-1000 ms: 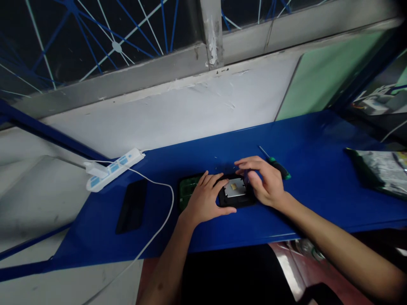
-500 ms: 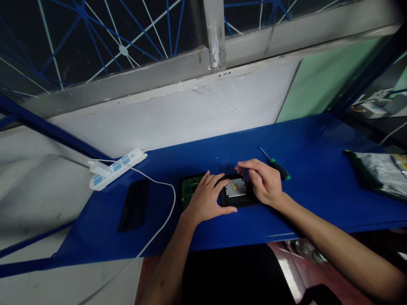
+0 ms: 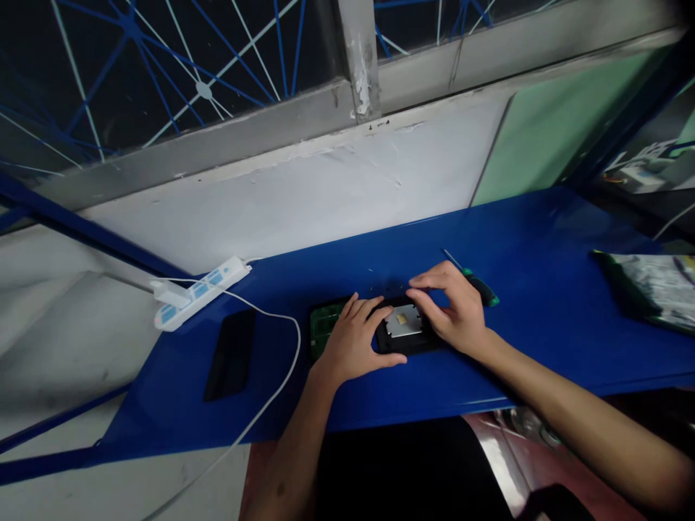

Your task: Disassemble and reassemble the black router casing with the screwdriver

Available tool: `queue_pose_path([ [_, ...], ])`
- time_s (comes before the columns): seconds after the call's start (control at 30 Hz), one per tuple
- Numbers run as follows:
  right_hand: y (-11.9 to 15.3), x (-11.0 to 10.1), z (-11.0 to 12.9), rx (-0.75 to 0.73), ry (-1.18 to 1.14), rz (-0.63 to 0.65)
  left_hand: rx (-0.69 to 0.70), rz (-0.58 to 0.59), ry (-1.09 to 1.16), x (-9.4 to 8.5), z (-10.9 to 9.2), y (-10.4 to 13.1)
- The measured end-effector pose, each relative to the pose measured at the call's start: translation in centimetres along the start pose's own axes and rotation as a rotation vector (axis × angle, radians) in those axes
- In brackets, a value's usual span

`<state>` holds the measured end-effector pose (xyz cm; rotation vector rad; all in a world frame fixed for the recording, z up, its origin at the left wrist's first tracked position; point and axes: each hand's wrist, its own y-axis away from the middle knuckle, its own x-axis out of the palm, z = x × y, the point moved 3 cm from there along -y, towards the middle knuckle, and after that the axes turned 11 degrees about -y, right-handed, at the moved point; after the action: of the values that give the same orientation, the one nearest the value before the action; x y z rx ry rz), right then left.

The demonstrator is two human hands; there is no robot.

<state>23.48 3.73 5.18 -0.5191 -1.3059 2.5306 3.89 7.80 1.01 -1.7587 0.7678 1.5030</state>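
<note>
A black device housing (image 3: 398,346) with a silver metal plate (image 3: 400,323) lies on the blue table, a small gold-coloured square at the plate's middle. My left hand (image 3: 355,336) is open, fingers spread over the housing's left side, thumb along its near edge. Partly under that hand sits a dark case with a green circuit board (image 3: 321,325). My right hand (image 3: 453,307) is closed in a pinch at the housing's far right corner. Whatever lies between its fingertips is too small to make out. A screwdriver (image 3: 478,284) with a green and black handle rests just beyond this hand.
A few tiny parts lie beyond the housing. At the left are a black phone-like slab (image 3: 231,354) and a white power strip (image 3: 203,293), with a white cable (image 3: 287,369) crossing the table. A silver and green bag (image 3: 651,289) lies far right. A wall (image 3: 304,195) bounds the back.
My right hand's fingers have shifted slightly, with thumb and forefinger now meeting at the housing's far corner. My left hand stays on the housing. The view has tilted slightly.
</note>
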Motion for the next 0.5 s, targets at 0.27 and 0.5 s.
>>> queue_pose_path([
  [0.27, 0.45, 0.13, -0.33, 0.155, -0.188, 0.031, 0.003, -0.011, -0.009, -0.06, 0.03, 0.0],
  [0.5, -0.13, 0.06, -0.14, 0.027, -0.007, -0.054, -0.004, -0.005, 0.004, -0.05, 0.0, -0.03],
])
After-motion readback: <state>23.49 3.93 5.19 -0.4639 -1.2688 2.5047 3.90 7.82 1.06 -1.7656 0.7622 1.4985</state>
